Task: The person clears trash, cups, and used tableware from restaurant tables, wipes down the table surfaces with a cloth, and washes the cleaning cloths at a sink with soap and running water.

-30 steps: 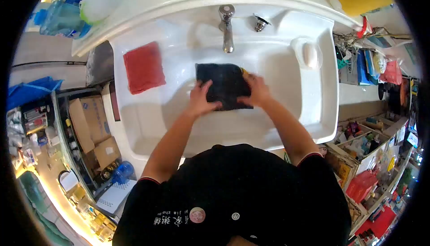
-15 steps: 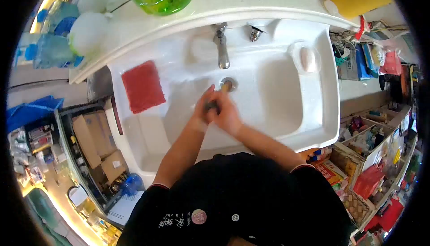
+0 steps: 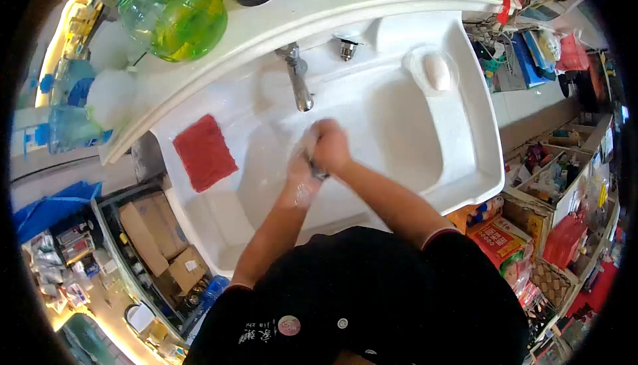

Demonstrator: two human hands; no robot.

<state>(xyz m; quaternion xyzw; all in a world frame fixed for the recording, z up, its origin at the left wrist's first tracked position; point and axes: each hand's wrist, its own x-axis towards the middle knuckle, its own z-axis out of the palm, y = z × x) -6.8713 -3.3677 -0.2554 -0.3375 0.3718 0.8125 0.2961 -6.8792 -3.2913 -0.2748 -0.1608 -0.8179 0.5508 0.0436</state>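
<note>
My right hand (image 3: 332, 145) is curled closed against my left hand (image 3: 299, 160), over the basin of a white sink (image 3: 405, 139). Both are smeared by motion, and the left fingers are hard to make out. A small dark thing (image 3: 319, 175) shows between the palms, too covered to name. White suds (image 3: 303, 195) cling to my left wrist. Just beyond the hands is the chrome faucet (image 3: 299, 86), its spout pointing toward them. The drain is hidden behind the hands.
A red cloth (image 3: 205, 153) lies on the sink's left ledge. Soap (image 3: 438, 72) rests in a dish at the right, near a metal drain stopper (image 3: 347, 50). Bottles, including a green-tinted one (image 3: 189, 22), line the shelf behind. Cardboard boxes (image 3: 153, 232) stand at lower left.
The camera view has turned and shifted, so the sink appears tilted. My hands have moved against each other, the right now higher over the left. Suds now show on my left wrist.
</note>
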